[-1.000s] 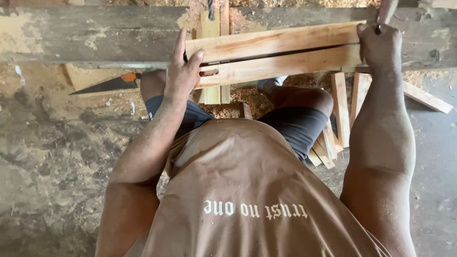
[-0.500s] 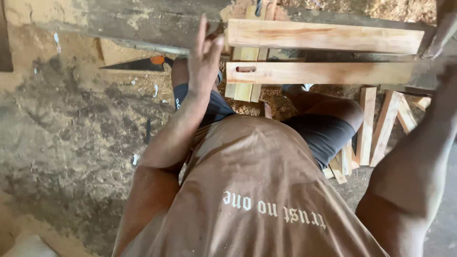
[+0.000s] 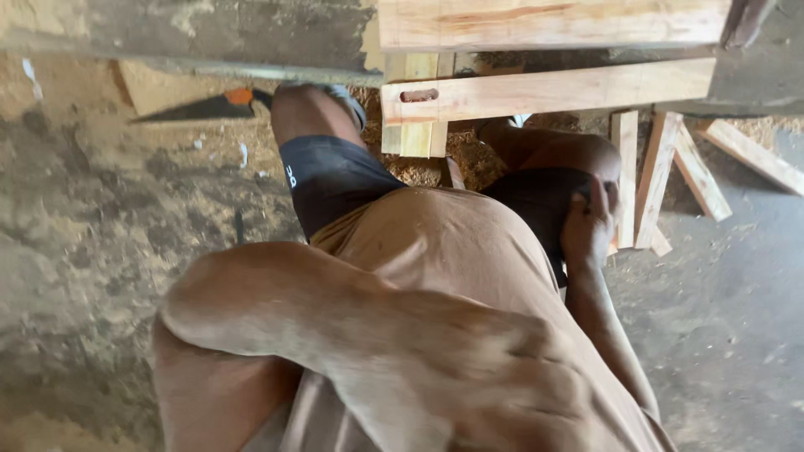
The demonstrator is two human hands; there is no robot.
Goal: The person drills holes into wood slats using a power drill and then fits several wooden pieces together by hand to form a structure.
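Sawdust-strewn floor (image 3: 100, 251) surrounds the bench; right hand (image 3: 586, 226) rests empty on the thigh, left hand's grip cannot be told. Handsaw (image 3: 209, 106) at eleven o'clock could be trodden on.

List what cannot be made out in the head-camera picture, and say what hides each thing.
Head view:
1. Left hand: out of view; the bent left arm fills the foreground, blurred.
2. Right hand: rests at the thigh; whether it holds anything cannot be told.
3. Upper plank: cut by the top edge.
4. Saw: its handle is hidden behind the knee.
5. Floor slats: partly hidden by the leg.
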